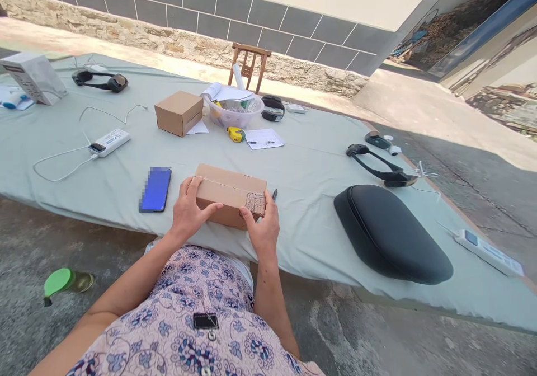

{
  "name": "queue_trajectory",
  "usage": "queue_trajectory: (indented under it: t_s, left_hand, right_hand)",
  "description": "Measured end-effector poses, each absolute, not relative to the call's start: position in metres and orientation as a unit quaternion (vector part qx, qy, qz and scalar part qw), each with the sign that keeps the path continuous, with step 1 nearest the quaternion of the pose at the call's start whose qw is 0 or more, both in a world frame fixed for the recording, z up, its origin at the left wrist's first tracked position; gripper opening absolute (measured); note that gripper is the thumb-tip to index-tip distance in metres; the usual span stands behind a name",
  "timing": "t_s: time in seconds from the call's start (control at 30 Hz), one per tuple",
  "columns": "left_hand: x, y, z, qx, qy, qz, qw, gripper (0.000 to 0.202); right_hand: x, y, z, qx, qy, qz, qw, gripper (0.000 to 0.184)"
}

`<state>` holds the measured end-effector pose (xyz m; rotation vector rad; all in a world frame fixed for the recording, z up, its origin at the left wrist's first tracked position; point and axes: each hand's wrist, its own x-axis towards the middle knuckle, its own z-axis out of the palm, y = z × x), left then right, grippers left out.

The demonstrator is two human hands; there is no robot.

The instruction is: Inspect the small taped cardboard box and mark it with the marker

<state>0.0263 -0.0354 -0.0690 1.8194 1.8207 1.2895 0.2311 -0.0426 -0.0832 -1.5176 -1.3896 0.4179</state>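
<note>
The left hand (189,211) and right hand (264,228) each have a closed grip on 1 flat brown cardboard box (229,190) at the grey-cloth table (302,197)'s front edge. The flaps look shut and taped. The right thumb presses the crumpled tape end (255,201), which seems not yet smoothed. A blue phone (155,189) lies just left.

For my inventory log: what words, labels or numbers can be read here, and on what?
None can be read.
Too blurred: the label strip on the white box.
Too small: print on the power bank and the paper sheet.
The held cardboard box bears only a scribble.
</note>
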Motion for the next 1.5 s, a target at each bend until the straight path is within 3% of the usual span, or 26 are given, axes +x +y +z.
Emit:
queue_trajectory:
  t_s: [0.17,0.3,0.53,0.73,0.97,1.27,1.37,1.5]
  left_hand:
    - [0.010,-0.026,-0.076,0.575,0.572,0.532,0.243,0.080]
    - [0.000,-0.013,-0.086,0.511,0.526,0.575,0.363,0.063]
    - [-0.006,-0.003,-0.115,0.495,0.544,0.514,0.442,0.063]
    - [-0.002,-0.009,-0.108,0.519,0.580,0.500,0.379,0.057]
    - [0.004,-0.020,-0.089,0.517,0.628,0.525,0.251,0.046]
    - [0.015,-0.020,-0.096,0.574,0.638,0.458,0.231,0.069]
    - [0.026,-0.023,-0.098,0.607,0.644,0.426,0.186,0.083]
    - [0.037,-0.022,-0.101,0.611,0.655,0.417,0.156,0.081]
  right_hand:
    - [0.249,-0.033,-0.097,-0.535,-0.552,0.293,0.568,0.071]
    - [0.257,-0.021,-0.117,-0.498,-0.522,0.325,0.612,0.065]
    - [0.248,-0.011,-0.153,-0.587,-0.503,0.323,0.546,0.066]
    - [0.244,-0.018,-0.142,-0.598,-0.493,0.316,0.547,0.071]
    - [0.242,-0.035,-0.101,-0.625,-0.496,0.251,0.548,0.062]
    - [0.248,-0.027,-0.109,-0.607,-0.574,0.260,0.484,0.069]
    - [0.240,-0.027,-0.111,-0.627,-0.600,0.190,0.459,0.079]
    - [0.222,-0.029,-0.111,-0.657,-0.589,0.121,0.456,0.083]
